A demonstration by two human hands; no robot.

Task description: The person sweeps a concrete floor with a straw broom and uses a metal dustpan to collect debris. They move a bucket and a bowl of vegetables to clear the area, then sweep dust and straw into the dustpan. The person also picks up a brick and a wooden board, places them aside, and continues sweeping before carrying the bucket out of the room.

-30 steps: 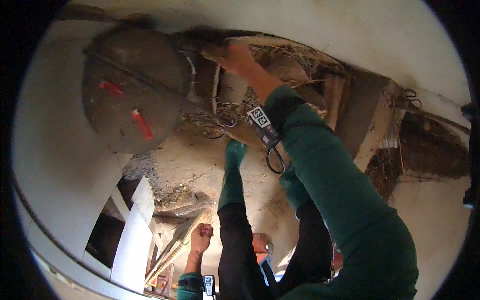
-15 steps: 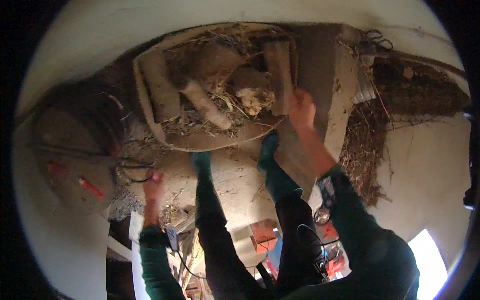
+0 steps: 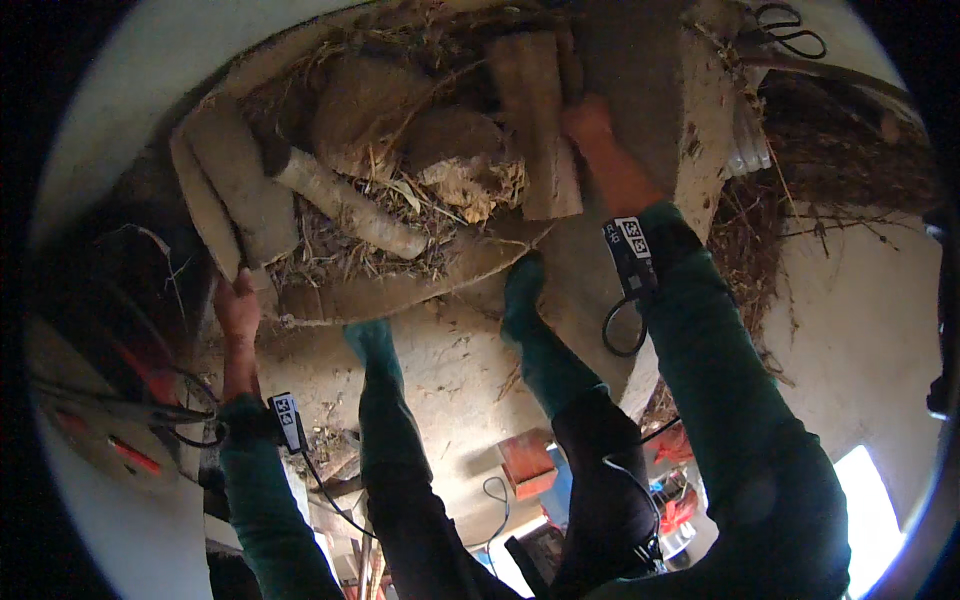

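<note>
A wide, shallow brown container (image 3: 370,297) stands on the ground in front of my feet. In it lie wood pieces: a flat wood block (image 3: 535,130) on the right, a round stick (image 3: 350,200) in the middle, a thick piece (image 3: 245,180) on the left and a broken log (image 3: 470,185). Dry twigs and straw fill the gaps. My left hand (image 3: 238,305) is closed on the container's near left edge. At its right side, beside the flat block, my right hand (image 3: 590,122) has its fingers curled over the edge; the fingertips are partly hidden.
A long pale beam or ledge (image 3: 700,140) runs along the right, with dry brushwood (image 3: 735,290) past it. Scissors (image 3: 790,30) lie at the far right. At the left are dark cables (image 3: 130,400) and a red object (image 3: 135,455). A red box (image 3: 525,460) is behind my legs.
My left hand has gone from the cables to the container's left edge. The right hand has moved farther along the right side. The view has shifted, and the container appears larger.
</note>
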